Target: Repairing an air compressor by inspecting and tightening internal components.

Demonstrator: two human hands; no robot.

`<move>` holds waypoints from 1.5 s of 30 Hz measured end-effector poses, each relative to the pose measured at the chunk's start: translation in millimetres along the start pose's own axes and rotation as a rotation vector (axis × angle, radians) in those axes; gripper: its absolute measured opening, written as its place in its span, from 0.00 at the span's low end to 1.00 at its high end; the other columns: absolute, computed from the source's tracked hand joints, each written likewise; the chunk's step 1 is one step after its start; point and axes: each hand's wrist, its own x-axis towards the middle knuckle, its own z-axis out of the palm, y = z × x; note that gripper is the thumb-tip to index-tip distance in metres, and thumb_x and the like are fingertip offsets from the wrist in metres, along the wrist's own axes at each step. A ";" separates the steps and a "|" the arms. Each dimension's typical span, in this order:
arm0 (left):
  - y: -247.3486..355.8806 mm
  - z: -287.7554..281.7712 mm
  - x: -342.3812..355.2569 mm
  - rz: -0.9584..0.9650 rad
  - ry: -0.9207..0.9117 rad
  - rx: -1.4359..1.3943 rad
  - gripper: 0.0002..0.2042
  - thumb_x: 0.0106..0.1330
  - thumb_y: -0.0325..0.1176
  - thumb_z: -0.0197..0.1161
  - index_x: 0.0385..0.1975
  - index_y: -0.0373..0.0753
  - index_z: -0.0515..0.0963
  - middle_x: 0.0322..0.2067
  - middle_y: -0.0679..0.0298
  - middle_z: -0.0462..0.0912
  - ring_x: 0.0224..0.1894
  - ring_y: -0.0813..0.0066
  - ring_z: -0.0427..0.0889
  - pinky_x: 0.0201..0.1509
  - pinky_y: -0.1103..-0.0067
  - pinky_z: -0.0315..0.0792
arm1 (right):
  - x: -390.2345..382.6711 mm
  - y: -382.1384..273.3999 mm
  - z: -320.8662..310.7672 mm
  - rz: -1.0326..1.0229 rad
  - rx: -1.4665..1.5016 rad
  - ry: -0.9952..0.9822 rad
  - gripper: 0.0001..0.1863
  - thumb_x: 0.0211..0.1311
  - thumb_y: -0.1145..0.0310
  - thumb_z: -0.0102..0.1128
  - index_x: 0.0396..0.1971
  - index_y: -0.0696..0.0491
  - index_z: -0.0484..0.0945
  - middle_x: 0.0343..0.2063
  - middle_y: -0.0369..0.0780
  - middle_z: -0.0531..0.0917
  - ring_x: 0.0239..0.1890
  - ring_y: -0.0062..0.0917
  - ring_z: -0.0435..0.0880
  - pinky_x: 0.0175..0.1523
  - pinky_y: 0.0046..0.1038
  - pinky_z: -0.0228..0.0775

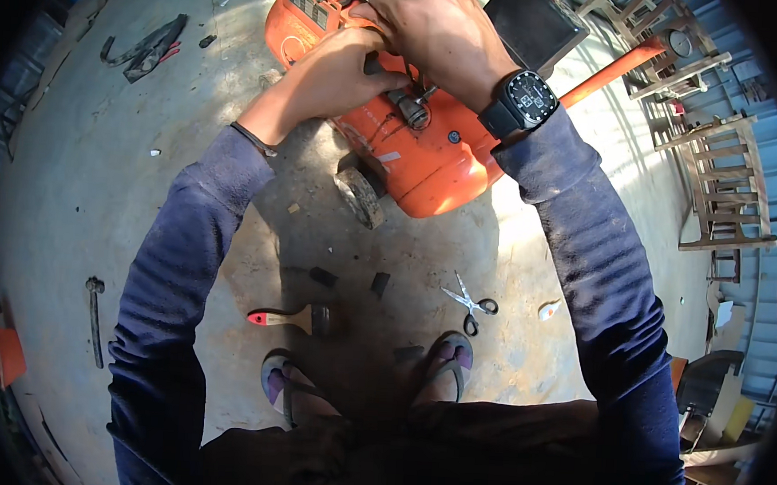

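Observation:
An orange air compressor (446,179) with a rounded tank and a wheel (358,196) stands on the floor ahead of me. Both hands meet over its top. My left hand (335,75) is closed around a dark part beside a metal fitting (410,109), its thumb reaching toward that fitting. Just beyond it, my right hand (437,28) has its fingers curled down close to the left one. The backs of my hands hide what the fingers grip. A black watch (526,100) sits on my right wrist.
Scissors (467,305), a paintbrush (290,318) and a hammer (94,322) lie on the concrete floor near my feet. A black bag-like item (156,48) is at the far left. Beyond the compressor are a black container (535,25) and an orange handle (617,71); wooden chairs (726,179) line the right.

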 end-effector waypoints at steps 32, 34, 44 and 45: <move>18.6 11.5 5.6 0.590 0.079 0.511 0.03 0.57 0.28 0.58 0.25 0.36 0.75 0.28 0.64 0.72 0.39 0.67 0.77 0.46 0.73 0.75 | -149.1 -45.6 -3.5 0.406 -0.027 0.006 0.04 0.61 0.73 0.66 0.33 0.57 0.83 0.25 0.43 0.82 0.25 0.40 0.83 0.31 0.33 0.75; 18.3 12.0 5.8 0.585 0.068 0.513 0.03 0.57 0.28 0.58 0.26 0.36 0.75 0.28 0.64 0.72 0.39 0.67 0.77 0.46 0.73 0.75 | -151.1 -44.9 -1.3 0.396 -0.009 0.014 0.04 0.61 0.73 0.67 0.33 0.57 0.83 0.25 0.43 0.82 0.25 0.39 0.83 0.31 0.33 0.75; 19.6 14.8 5.6 0.611 0.080 0.438 0.02 0.52 0.22 0.61 0.26 0.34 0.76 0.28 0.63 0.74 0.39 0.64 0.77 0.46 0.71 0.76 | -139.8 -51.8 -3.6 0.429 -0.194 -0.105 0.09 0.66 0.66 0.63 0.31 0.56 0.80 0.28 0.44 0.80 0.32 0.42 0.81 0.37 0.41 0.75; 18.9 14.8 5.5 0.610 0.081 0.438 0.02 0.52 0.22 0.61 0.26 0.34 0.76 0.28 0.63 0.74 0.39 0.64 0.77 0.46 0.71 0.76 | -137.7 -51.8 -4.6 0.438 -0.202 -0.117 0.10 0.66 0.66 0.63 0.31 0.57 0.80 0.29 0.44 0.80 0.34 0.43 0.81 0.37 0.42 0.75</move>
